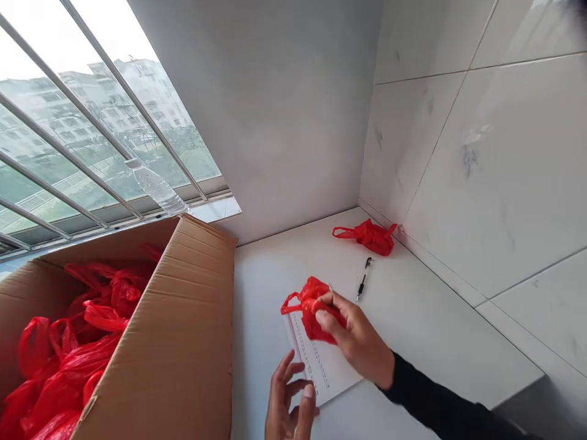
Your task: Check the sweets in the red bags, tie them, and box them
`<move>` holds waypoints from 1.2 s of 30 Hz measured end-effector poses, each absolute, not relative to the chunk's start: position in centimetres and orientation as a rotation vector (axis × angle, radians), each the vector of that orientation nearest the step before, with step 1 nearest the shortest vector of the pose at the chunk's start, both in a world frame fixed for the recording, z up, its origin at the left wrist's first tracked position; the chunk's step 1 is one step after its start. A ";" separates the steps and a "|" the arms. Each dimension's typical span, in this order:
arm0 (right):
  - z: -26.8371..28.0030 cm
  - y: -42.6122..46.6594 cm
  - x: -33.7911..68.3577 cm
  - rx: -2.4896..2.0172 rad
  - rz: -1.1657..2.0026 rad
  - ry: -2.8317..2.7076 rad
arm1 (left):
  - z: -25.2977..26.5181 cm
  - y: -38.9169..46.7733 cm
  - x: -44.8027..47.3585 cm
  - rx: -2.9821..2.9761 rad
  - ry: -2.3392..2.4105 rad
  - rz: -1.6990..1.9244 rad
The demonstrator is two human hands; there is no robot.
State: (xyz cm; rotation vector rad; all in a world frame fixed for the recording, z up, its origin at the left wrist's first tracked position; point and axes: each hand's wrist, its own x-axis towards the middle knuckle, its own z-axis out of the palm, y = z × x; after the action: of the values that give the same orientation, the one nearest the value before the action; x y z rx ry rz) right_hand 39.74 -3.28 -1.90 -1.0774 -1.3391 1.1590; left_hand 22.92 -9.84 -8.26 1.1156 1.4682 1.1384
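A small red plastic bag, bunched up with one handle loop sticking out to the left, is pinched in my right hand. It is over an open notebook that has columns of small marks on its page; the bag covers the notebook's upper part. My left hand is near the notebook's lower left corner, fingers apart and curled a little, holding nothing. Beyond the right hand a black pen lies on the white table. What the bag contains is hidden.
A cardboard box on the left holds several red plastic bags. Another knotted red bag lies at the back by the tiled wall. A clear plastic bottle stands at the barred window.
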 end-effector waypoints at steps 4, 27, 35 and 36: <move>-1.1 -9.0 42.1 -1.064 1.460 -1.520 | -8.1 -10.5 24.9 1.214 1.377 1.032; -5.5 -10.8 47.9 -1.513 1.262 -1.698 | -7.0 -12.9 21.8 1.829 1.598 1.044; -4.3 -13.4 49.1 -1.594 0.789 -1.301 | -6.0 -14.3 19.5 1.618 1.875 1.412; -3.7 -13.9 48.3 -1.489 0.706 -1.330 | -5.7 -14.5 19.8 1.619 1.840 1.408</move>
State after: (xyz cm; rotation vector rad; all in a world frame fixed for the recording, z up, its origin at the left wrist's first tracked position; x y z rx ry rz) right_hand 48.30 -13.86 -3.70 -1.4888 -1.3297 0.7059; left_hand 19.80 -14.49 -5.67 1.6187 1.8398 1.4077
